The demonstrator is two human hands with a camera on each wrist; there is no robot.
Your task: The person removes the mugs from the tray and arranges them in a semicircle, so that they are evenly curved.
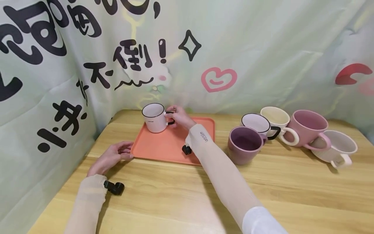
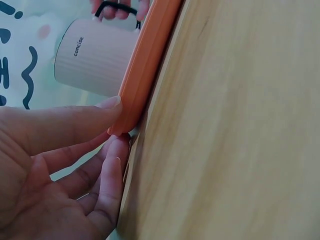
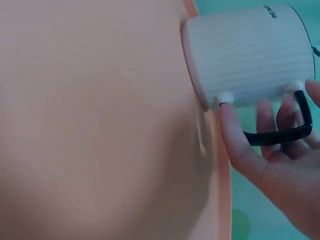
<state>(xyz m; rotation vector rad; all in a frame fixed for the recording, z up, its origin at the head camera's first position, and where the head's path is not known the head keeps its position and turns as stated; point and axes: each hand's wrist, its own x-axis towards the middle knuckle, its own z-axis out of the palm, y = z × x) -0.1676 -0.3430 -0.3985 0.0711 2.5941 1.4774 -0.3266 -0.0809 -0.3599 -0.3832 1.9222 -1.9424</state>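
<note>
A white ribbed mug [image 1: 155,118] [image 2: 95,62] [image 3: 250,55] with a black rim and black handle stands upright in the far left corner of an orange tray [image 1: 169,146] [image 2: 150,65] [image 3: 100,125]. My right hand [image 1: 178,117] [image 3: 270,150] reaches over the tray, its fingers curled round the mug's handle. On the table at the tray's near left corner lies my left hand [image 1: 112,157] [image 2: 65,150]. Its straight thumb and fingertips rest against the tray's rim and hold nothing.
Right of the tray stand several mugs: a purple one [image 1: 245,144], a white one with a black handle [image 1: 257,125], a cream one [image 1: 276,118], a pink one [image 1: 309,126] and a tilted white one [image 1: 336,148]. A printed cloth backdrop [image 1: 43,97] walls the wooden table's [image 1: 181,195] back and left.
</note>
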